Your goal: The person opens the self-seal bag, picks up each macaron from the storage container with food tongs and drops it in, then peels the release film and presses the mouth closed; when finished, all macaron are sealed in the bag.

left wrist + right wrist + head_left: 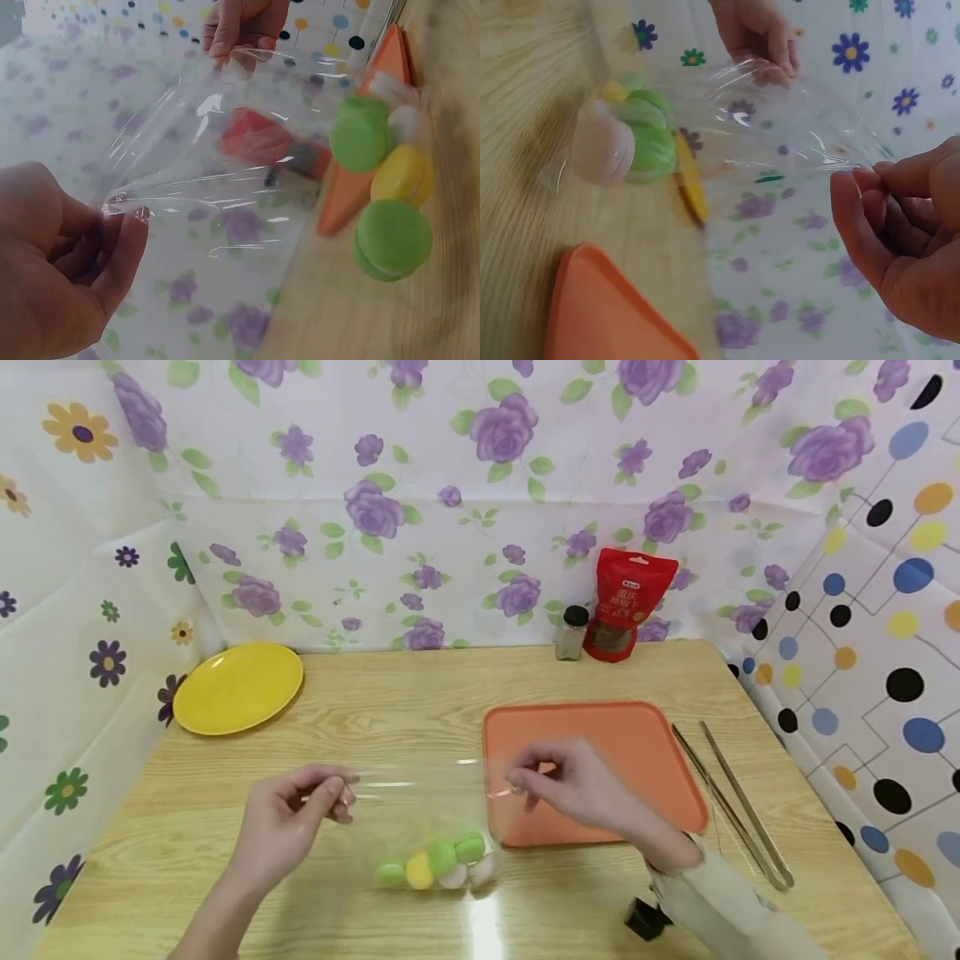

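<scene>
A clear plastic bag (420, 802) is stretched between both hands, with several macarons at its bottom. Among these are a green macaron (394, 238), a yellow macaron (419, 871) and a pale pinkish macaron (602, 142). My left hand (288, 818) pinches the left upper corner of the bag between thumb and fingers. At the opposite upper corner, my right hand (573, 781) pinches the film in the same way. Both wrist views show the bag's thin film drawn taut between the hands.
An orange tray (592, 760) lies behind the right hand, with metal tongs (738, 802) to its right. At the back stand a red pouch (630, 593) and a black-capped jar (572, 633). A yellow plate (240, 689) sits at the far left. Patterned cloth walls surround the table.
</scene>
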A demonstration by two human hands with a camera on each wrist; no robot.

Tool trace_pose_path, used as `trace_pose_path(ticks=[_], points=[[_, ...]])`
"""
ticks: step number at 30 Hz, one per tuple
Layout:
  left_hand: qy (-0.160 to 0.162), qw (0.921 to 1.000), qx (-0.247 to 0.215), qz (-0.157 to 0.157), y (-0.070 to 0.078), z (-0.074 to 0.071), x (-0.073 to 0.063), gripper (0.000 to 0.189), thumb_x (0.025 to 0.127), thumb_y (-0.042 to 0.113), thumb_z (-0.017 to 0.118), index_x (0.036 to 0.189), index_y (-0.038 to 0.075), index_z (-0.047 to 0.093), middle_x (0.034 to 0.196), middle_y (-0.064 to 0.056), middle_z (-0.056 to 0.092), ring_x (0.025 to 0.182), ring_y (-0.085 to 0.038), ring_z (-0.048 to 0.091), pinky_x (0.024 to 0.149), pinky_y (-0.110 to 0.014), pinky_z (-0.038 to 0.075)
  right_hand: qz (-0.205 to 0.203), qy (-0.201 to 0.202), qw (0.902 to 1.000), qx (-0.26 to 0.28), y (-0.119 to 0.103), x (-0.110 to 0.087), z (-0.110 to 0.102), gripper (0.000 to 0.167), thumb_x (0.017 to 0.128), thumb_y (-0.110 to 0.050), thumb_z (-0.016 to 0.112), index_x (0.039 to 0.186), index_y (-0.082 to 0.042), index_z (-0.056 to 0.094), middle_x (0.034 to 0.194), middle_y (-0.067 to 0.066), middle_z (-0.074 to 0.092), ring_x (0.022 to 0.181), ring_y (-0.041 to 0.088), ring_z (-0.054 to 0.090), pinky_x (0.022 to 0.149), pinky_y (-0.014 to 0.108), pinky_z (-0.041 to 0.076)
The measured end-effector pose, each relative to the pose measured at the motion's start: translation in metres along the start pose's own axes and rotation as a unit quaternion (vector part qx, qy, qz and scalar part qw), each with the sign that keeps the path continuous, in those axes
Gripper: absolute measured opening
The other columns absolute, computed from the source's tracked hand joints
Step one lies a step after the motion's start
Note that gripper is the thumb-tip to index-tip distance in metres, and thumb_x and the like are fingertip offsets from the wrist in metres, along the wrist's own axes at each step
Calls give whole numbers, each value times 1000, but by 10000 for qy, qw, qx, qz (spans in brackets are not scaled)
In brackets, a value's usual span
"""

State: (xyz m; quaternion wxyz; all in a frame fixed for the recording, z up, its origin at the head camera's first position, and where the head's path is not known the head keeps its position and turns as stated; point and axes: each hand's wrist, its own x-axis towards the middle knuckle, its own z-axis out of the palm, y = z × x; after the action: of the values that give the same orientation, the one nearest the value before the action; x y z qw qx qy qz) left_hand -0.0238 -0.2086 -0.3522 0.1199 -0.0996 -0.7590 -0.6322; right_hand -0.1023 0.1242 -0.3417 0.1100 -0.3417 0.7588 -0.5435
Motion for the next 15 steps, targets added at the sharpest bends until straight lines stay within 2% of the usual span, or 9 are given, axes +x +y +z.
trace_pose_path(ticks=[2, 3, 6, 8, 11, 12, 15], points=[[21, 9988, 247, -427, -13, -8, 18, 14, 98, -10, 56, 103, -18, 66, 78, -21, 65, 64, -13, 64, 59, -31, 60, 541, -129, 9982, 240, 12, 24, 1, 11, 99, -9, 65, 98, -1, 72, 83, 14, 68, 67, 30, 69, 62, 41, 60], [17, 9976, 434, -544, -22, -12, 28, 15, 99, -7, 56, 104, -18, 66, 78, -21, 65, 63, -13, 64, 59, -31, 60, 727, -128, 9968, 310, 20, 37, 1, 12, 99, -9, 64, 98, 1, 72, 84, 17, 67, 69, 34, 68, 63, 42, 60], [-16, 9929, 987, -664, -56, -17, 62, 16, 99, -4, 58, 105, -16, 67, 79, -20, 65, 63, -14, 63, 59, -29, 59, 1244, 41, 9915, 382, 54, 75, 2, 16, 99, -8, 63, 101, 5, 71, 88, 25, 66, 73, 41, 66, 66, 48, 60], [-62, 9878, 1406, -670, -78, -16, 83, 16, 99, -3, 58, 103, -14, 68, 78, -19, 66, 63, -13, 63, 57, -27, 58, 1504, 221, 9882, 162, 78, 95, 3, 18, 100, -8, 63, 103, 7, 71, 90, 27, 66, 74, 42, 65, 67, 48, 60], [-209, 9802, 1773, -861, -101, -13, 106, 18, 100, 0, 57, 104, -14, 68, 79, -18, 67, 65, -15, 62, 56, -25, 57, 1702, 482, 9835, -387, 106, 115, 4, 18, 99, -11, 64, 101, 5, 72, 86, 21, 69, 69, 36, 66, 63, 42, 59], [-278, 9792, 1749, -993, -106, -13, 111, 20, 101, 0, 54, 107, -15, 66, 82, -20, 67, 68, -17, 63, 57, -25, 57, 1687, 558, 9822, -604, 112, 120, 4, 18, 99, -11, 64, 100, 5, 73, 84, 18, 69, 69, 34, 66, 61, 38, 58], [-400, 9772, 1681, -1236, -113, -16, 117, 27, 103, 0, 47, 118, -18, 60, 95, -27, 67, 80, -27, 66, 65, -29, 59, 1551, 848, 9792, -993, 121, 124, 2, 17, 97, -11, 65, 101, 3, 73, 83, 11, 70, 68, 29, 65, 58, 32, 56]])
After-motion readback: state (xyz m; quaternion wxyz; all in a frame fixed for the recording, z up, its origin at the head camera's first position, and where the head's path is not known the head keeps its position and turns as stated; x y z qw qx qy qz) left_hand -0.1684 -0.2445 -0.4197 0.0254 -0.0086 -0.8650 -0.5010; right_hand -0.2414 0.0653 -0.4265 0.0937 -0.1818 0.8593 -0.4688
